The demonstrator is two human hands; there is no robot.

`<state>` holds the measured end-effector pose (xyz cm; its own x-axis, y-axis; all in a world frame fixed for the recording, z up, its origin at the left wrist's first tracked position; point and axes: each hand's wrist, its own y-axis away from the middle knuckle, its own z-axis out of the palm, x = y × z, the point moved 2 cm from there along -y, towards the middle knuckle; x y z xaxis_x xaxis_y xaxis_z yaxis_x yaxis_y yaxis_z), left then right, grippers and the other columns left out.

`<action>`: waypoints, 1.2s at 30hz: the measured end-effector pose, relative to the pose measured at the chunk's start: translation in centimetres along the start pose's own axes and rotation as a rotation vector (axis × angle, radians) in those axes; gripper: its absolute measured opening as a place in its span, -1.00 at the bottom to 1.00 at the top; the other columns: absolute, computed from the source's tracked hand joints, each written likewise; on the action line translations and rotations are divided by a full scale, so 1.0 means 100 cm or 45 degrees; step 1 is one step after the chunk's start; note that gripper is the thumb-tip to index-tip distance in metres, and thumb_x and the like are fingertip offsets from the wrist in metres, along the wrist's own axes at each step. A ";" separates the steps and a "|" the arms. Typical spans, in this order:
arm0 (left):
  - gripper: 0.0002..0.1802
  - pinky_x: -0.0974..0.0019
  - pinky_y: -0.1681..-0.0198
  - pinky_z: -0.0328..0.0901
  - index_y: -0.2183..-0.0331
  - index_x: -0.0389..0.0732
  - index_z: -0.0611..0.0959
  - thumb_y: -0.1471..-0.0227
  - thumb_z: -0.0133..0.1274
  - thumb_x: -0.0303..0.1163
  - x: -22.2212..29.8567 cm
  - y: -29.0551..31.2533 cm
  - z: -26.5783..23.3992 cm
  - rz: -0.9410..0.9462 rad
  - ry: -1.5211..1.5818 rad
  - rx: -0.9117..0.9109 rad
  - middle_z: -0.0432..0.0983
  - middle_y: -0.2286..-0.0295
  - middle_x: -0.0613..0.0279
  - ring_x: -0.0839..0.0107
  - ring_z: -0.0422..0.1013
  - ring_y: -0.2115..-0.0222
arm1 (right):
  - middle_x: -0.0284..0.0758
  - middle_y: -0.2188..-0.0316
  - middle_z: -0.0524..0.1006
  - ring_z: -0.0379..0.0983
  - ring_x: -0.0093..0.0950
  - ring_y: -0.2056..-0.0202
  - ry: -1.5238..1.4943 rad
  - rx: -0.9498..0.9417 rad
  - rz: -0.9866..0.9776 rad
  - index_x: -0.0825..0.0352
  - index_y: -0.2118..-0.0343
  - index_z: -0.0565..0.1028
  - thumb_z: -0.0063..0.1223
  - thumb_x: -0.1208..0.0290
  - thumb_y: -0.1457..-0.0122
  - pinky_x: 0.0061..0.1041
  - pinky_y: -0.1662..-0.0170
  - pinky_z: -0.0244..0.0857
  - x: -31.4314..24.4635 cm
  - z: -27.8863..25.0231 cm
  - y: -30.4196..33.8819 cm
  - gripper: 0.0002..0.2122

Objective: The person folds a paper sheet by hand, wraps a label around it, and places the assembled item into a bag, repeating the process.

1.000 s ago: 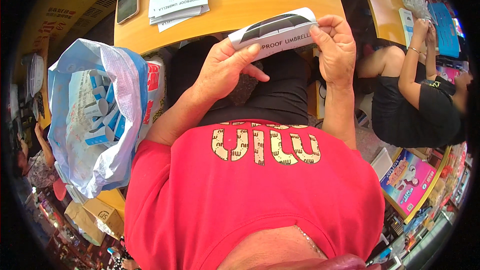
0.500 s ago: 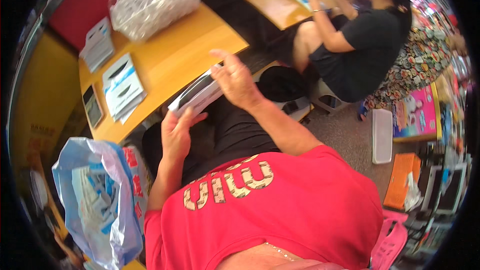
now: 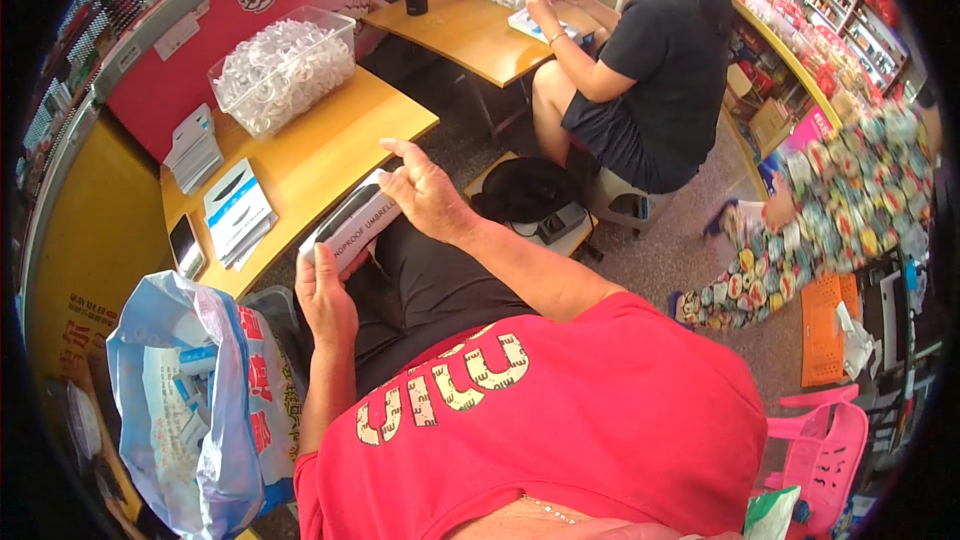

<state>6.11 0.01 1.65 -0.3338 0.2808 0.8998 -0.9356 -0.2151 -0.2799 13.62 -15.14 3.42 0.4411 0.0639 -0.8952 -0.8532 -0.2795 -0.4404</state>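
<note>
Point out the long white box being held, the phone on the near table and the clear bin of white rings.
white box [image 3: 352, 223], head view, its printed side.
phone [image 3: 185, 245], head view, its dark screen.
clear bin [image 3: 283, 65], head view, its front wall.

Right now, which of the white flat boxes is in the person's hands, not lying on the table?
The long white box at the table's near edge: the left hand grips its lower end, the right hand its upper. The other white boxes lie stacked on the table.

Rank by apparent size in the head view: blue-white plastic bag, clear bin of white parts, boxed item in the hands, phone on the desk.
1. Blue-white plastic bag, though it sits nearest the camera, which inflates it.
2. Clear bin of white parts.
3. Long white box, held by left hand and right hand.
4. Phone.
</note>
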 end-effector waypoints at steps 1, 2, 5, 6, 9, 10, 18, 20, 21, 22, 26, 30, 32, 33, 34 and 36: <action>-0.75 0.28 0.34 0.34 0.30 -0.29 0.37 -0.04 -0.28 -0.32 0.006 -0.002 0.000 0.024 -0.020 0.060 0.36 0.34 0.17 0.38 0.34 0.35 | -0.42 0.56 0.33 0.21 -0.71 0.51 -0.033 0.023 0.013 0.41 0.05 0.07 -0.17 0.45 -0.06 -0.74 0.41 0.12 -0.006 -0.002 0.002 -0.61; -0.77 0.30 0.38 0.36 0.32 -0.27 0.38 -0.04 -0.27 -0.33 0.009 -0.006 -0.002 0.038 0.093 0.072 0.37 0.37 0.17 0.35 0.36 0.37 | -0.47 0.61 0.30 0.18 -0.75 0.55 -0.065 0.046 0.027 0.41 0.07 0.11 -0.19 0.48 -0.06 -0.78 0.45 0.09 -0.010 -0.003 0.003 -0.65; -0.81 0.25 0.45 0.38 0.36 -0.24 0.40 -0.02 -0.23 -0.35 0.026 -0.006 -0.007 -0.030 0.277 0.138 0.40 0.42 0.14 0.29 0.39 0.43 | -0.50 0.62 0.28 0.16 -0.76 0.57 -0.123 -0.006 -0.011 0.41 0.12 0.15 -0.20 0.52 -0.05 -0.80 0.48 0.06 -0.018 0.005 0.010 -0.69; -0.81 0.25 0.45 0.38 0.36 -0.24 0.40 -0.02 -0.23 -0.35 0.027 -0.003 -0.009 -0.025 0.278 0.151 0.40 0.42 0.14 0.29 0.39 0.43 | -0.51 0.62 0.29 0.14 -0.78 0.57 -0.180 -0.018 0.040 0.39 0.18 0.20 -0.20 0.56 -0.02 -0.81 0.49 0.04 -0.031 0.007 0.013 -0.75; -0.80 0.25 0.50 0.39 0.37 -0.26 0.41 -0.01 -0.22 -0.35 0.032 0.005 -0.010 -0.022 0.321 0.026 0.41 0.42 0.12 0.28 0.40 0.45 | -0.51 0.64 0.30 0.14 -0.78 0.59 -0.302 0.028 0.154 0.38 0.25 0.22 -0.21 0.60 0.02 -0.81 0.51 0.04 -0.037 0.007 0.013 -0.78; -0.80 0.25 0.50 0.39 0.37 -0.26 0.41 -0.01 -0.22 -0.35 0.033 0.008 -0.010 -0.021 0.315 0.036 0.41 0.42 0.12 0.28 0.40 0.45 | -0.50 0.64 0.31 0.15 -0.78 0.59 -0.381 0.029 0.204 0.39 0.25 0.22 -0.21 0.59 0.02 -0.81 0.51 0.05 -0.036 0.008 0.013 -0.78; -0.88 0.30 0.55 0.39 0.48 -0.21 0.41 0.04 -0.11 -0.36 0.040 0.012 -0.021 -0.021 0.219 0.182 0.38 0.53 0.28 0.40 0.39 0.52 | -0.42 0.53 0.33 0.23 -0.71 0.48 -0.502 -0.087 0.233 0.42 0.19 0.16 -0.16 0.58 0.03 -0.74 0.39 0.14 -0.030 0.016 0.019 -0.70; -0.90 0.28 0.54 0.39 0.46 -0.21 0.41 0.06 -0.07 -0.40 0.044 0.014 -0.022 -0.060 0.242 0.241 0.39 0.51 0.26 0.37 0.39 0.51 | -0.39 0.50 0.34 0.25 -0.67 0.46 -0.474 -0.067 0.164 0.43 0.18 0.15 -0.17 0.59 0.03 -0.72 0.35 0.16 -0.030 0.019 0.018 -0.69; -0.92 0.26 0.53 0.40 0.47 -0.21 0.43 0.09 -0.05 -0.42 0.045 0.016 -0.022 -0.076 0.276 0.216 0.41 0.51 0.25 0.36 0.40 0.50 | -0.38 0.50 0.34 0.26 -0.65 0.45 -0.454 -0.077 0.173 0.44 0.18 0.15 -0.18 0.60 0.03 -0.71 0.34 0.16 -0.033 0.018 0.017 -0.69; -0.92 0.26 0.53 0.40 0.47 -0.21 0.43 0.09 -0.05 -0.42 0.046 0.017 -0.022 -0.084 0.260 0.191 0.41 0.51 0.25 0.36 0.40 0.50 | -0.37 0.49 0.34 0.27 -0.64 0.44 -0.434 -0.085 0.180 0.44 0.18 0.15 -0.19 0.61 0.03 -0.70 0.33 0.17 -0.035 0.018 0.017 -0.69; -0.91 0.25 0.52 0.40 0.47 -0.22 0.47 0.08 -0.07 -0.42 0.042 0.016 -0.021 -0.107 0.197 0.164 0.42 0.50 0.22 0.34 0.40 0.48 | -0.38 0.55 0.34 0.25 -0.65 0.45 -0.163 -0.076 0.062 0.44 0.22 0.18 -0.20 0.62 0.03 -0.71 0.36 0.15 -0.039 0.010 0.024 -0.74; -0.84 0.21 0.43 0.38 0.42 -0.25 0.47 0.02 -0.15 -0.38 0.046 0.022 -0.001 -0.069 0.211 -0.015 0.43 0.44 0.15 0.31 0.40 0.44 | -0.40 0.57 0.33 0.23 -0.65 0.48 -0.424 -0.027 0.188 0.43 0.26 0.20 -0.18 0.63 0.06 -0.70 0.38 0.15 -0.033 -0.007 0.023 -0.75; -0.81 0.20 0.41 0.37 0.42 -0.26 0.47 0.00 -0.17 -0.36 0.047 0.022 0.008 -0.031 0.195 -0.079 0.43 0.43 0.13 0.30 0.40 0.43 | -0.40 0.56 0.31 0.22 -0.64 0.47 -0.461 0.009 0.262 0.41 0.30 0.22 -0.15 0.60 0.09 -0.69 0.39 0.14 -0.037 -0.016 0.024 -0.76; -0.80 0.21 0.40 0.37 0.41 -0.27 0.47 0.00 -0.18 -0.36 0.048 0.021 0.010 -0.005 0.174 -0.106 0.43 0.44 0.13 0.30 0.40 0.42 | -0.40 0.56 0.31 0.22 -0.64 0.47 -0.463 0.021 0.257 0.41 0.30 0.22 -0.15 0.60 0.09 -0.69 0.39 0.14 -0.038 -0.018 0.024 -0.76; -0.79 0.21 0.40 0.37 0.41 -0.28 0.47 -0.01 -0.19 -0.35 0.050 0.019 0.011 0.019 0.154 -0.134 0.43 0.44 0.13 0.30 0.40 0.42 | -0.39 0.54 0.31 0.22 -0.64 0.46 -0.457 0.079 0.239 0.41 0.30 0.23 -0.14 0.58 0.09 -0.68 0.40 0.14 -0.039 -0.019 0.022 -0.77; -0.75 0.15 0.39 0.35 0.35 -0.33 0.43 0.00 -0.19 -0.34 0.047 0.014 0.010 -0.012 0.139 -0.150 0.40 0.39 0.06 0.24 0.38 0.38 | -0.36 0.50 0.30 0.22 -0.63 0.44 -0.432 0.134 0.218 0.41 0.31 0.24 -0.13 0.54 0.09 -0.68 0.39 0.14 -0.040 -0.024 0.022 -0.77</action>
<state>3.34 0.07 5.78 -0.3292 0.3834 0.8629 -0.9437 -0.1027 -0.3144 10.65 -18.30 6.20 0.1881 0.3427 -0.9204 -0.9381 -0.2149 -0.2717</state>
